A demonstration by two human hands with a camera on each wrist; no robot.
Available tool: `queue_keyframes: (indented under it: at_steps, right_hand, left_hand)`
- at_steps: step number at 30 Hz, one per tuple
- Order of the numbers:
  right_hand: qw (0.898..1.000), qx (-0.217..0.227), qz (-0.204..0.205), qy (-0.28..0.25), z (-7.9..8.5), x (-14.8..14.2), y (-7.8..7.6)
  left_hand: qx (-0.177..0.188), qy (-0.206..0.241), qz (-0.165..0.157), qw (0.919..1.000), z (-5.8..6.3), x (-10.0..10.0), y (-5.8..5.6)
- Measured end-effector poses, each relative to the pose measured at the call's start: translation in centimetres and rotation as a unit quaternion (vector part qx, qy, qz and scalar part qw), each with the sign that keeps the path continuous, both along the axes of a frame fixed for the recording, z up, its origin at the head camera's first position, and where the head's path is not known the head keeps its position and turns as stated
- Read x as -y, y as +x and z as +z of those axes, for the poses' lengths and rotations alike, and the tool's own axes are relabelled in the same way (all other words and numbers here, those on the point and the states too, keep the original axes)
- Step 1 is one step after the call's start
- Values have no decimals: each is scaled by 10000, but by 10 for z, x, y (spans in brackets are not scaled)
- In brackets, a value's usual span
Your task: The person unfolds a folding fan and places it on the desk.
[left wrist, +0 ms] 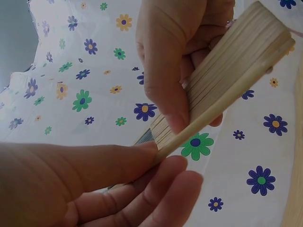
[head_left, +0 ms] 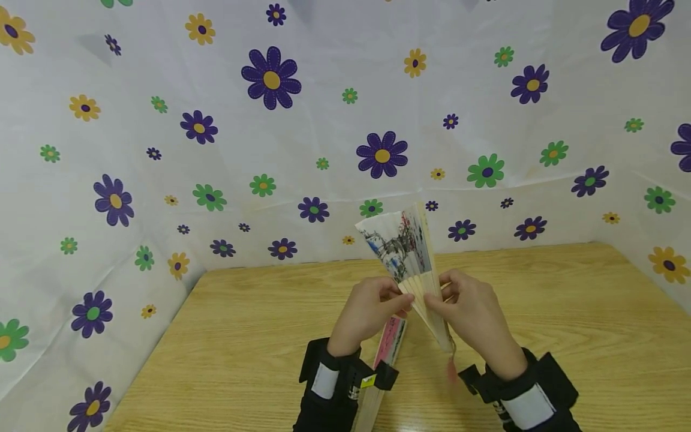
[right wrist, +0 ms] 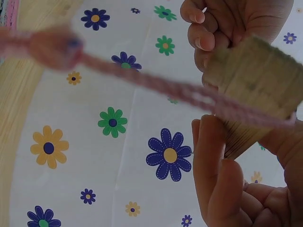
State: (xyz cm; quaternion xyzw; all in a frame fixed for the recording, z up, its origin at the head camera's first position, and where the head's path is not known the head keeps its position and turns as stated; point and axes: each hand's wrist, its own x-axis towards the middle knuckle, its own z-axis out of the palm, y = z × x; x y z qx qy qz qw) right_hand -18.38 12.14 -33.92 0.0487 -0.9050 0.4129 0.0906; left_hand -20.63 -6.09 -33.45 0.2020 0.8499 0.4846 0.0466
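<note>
A folding fan, partly spread, is held up above the table between both hands. Its paper leaf carries a painted scene, and the pale wooden ribs come together at the lower end. My left hand pinches the left outer rib between thumb and fingers. On the other side, my right hand pinches the ribs near the right edge. From the fan's pivot end hangs a pink tassel on a braided cord, which crosses close to the right wrist camera.
A long narrow box with a pink printed top lies on the wooden table, partly behind the left wrist. Behind the table hangs a white cloth with purple, green and yellow flowers, which also runs along both sides.
</note>
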Motion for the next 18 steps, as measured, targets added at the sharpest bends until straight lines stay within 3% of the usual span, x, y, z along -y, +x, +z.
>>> queue_keyframes:
  at_steps: [18]
  right_hand:
    - [9999, -31, -93, 142, 1, -2, 0]
  left_hand:
    - [-5, -44, 27, 10000, 1, 1, 0]
